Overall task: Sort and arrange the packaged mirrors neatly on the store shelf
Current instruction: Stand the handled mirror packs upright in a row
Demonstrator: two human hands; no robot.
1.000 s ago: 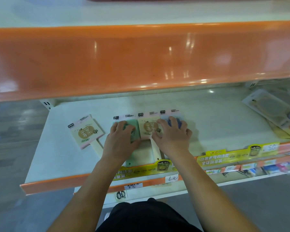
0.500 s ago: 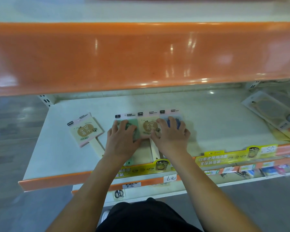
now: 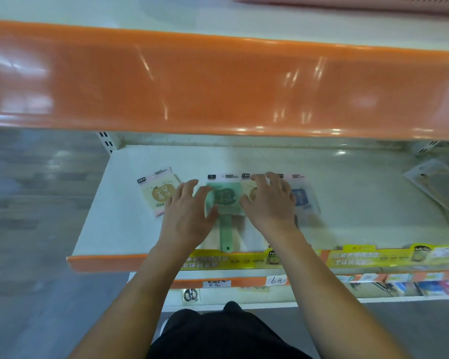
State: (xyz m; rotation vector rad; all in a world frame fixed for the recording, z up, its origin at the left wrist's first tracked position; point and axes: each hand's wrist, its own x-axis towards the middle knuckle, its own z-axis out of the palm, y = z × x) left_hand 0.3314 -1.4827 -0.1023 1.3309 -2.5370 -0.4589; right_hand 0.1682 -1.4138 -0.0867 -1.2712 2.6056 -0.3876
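The fingers (image 3: 192, 186) of the left hand (image 3: 186, 216) are spread nearly straight and nothing is held by them; they are laid between the cream packaged mirror (image 3: 159, 191) and the green packaged mirror (image 3: 224, 200). The right hand (image 3: 267, 203) is seen with loosely bent fingers over a second cream mirror (image 3: 248, 193), mostly hidden; whether it is touched cannot be told through the blur. A blue packaged mirror (image 3: 301, 198) is set just beside it. All four are laid flat on the shelf (image 3: 360, 203), towards its left end, handles towards the front edge.
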